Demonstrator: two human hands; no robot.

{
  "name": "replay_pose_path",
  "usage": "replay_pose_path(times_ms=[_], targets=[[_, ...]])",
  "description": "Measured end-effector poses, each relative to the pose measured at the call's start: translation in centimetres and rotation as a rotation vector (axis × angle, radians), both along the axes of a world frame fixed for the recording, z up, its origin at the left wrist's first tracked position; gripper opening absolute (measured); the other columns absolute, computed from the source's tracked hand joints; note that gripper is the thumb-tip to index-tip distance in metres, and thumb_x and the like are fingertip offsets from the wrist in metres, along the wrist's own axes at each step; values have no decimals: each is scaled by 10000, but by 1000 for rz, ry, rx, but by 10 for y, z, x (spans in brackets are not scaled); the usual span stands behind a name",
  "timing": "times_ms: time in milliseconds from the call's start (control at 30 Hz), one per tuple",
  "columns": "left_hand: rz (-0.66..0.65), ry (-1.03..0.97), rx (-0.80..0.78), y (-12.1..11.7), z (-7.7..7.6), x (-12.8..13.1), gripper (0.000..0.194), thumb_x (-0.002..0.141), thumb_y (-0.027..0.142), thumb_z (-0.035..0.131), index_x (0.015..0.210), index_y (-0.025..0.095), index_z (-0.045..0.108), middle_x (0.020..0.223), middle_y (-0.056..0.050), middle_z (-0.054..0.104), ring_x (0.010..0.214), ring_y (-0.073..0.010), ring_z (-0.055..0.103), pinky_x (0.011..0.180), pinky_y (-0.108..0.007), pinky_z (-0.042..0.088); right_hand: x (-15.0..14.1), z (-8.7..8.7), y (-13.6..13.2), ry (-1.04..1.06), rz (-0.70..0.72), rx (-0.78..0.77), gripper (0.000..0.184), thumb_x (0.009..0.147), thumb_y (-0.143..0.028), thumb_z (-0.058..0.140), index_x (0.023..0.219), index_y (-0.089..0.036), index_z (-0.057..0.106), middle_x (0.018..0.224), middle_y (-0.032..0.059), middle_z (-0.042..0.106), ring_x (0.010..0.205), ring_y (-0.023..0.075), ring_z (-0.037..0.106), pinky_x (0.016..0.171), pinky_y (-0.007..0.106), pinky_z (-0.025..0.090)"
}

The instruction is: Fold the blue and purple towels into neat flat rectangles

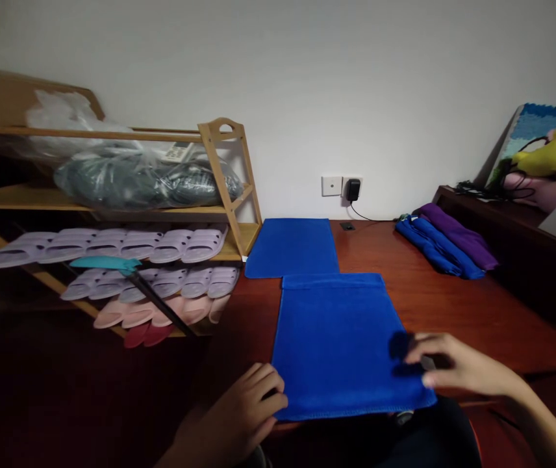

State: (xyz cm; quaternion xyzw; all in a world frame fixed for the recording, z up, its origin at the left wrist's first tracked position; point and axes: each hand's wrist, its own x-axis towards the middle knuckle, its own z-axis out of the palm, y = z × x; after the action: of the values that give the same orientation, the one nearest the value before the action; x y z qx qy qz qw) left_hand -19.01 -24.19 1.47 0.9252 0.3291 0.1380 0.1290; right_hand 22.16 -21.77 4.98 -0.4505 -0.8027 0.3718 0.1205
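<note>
A blue cloth [331, 344] lies spread on the near part of the table, with a strip folded over along its far edge. My left hand [251, 403] is closed at the cloth's near left corner, fingers and thumb pinching its edge. Over the near right side hovers my right hand [451, 367], thumb and fingers apart and holding nothing, its dark shadow falling on the cloth. A second blue cloth [292, 247] lies flat beyond the first, close to the wall.
Folded blue [438, 247] and purple cloths [458, 234] lie at the back right of the reddish table [366, 250]. A black plug [353, 190] sits in the wall socket. To the left stands a wooden rack [236, 195] with several slippers [146, 244] and a plastic-wrapped bundle [126, 182].
</note>
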Motion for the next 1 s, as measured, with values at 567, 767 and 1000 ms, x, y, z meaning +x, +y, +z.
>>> replay_pose_path(times_ms=[567, 767, 1000], targets=[[120, -94, 241, -6, -15, -10, 304, 781, 20, 402, 919, 225, 579, 909, -49, 606, 905, -192, 537, 819, -329, 447, -25, -43, 148, -258, -116, 514, 419, 897, -465, 416, 1148, -186, 603, 1068, 118, 624, 1012, 240, 561, 897, 379, 393], [214, -191, 215, 35, -3, -34, 288, 778, 45, 426, 875, 225, 629, 970, -46, 559, 905, -177, 510, 796, -318, 448, 4, -33, 96, -178, -200, 332, 341, 832, -462, 506, 1023, -206, 625, 995, 81, 677, 875, 231, 630, 770, 316, 454], [261, -185, 47, 87, 11, -36, 248, 773, 88, 459, 839, 221, 657, 877, -13, 499, 809, -146, 504, 741, -259, 431, 16, -25, 38, -212, -255, 222, 371, 794, -473, 542, 1098, -269, 601, 928, 53, 699, 790, 233, 652, 697, 311, 462]])
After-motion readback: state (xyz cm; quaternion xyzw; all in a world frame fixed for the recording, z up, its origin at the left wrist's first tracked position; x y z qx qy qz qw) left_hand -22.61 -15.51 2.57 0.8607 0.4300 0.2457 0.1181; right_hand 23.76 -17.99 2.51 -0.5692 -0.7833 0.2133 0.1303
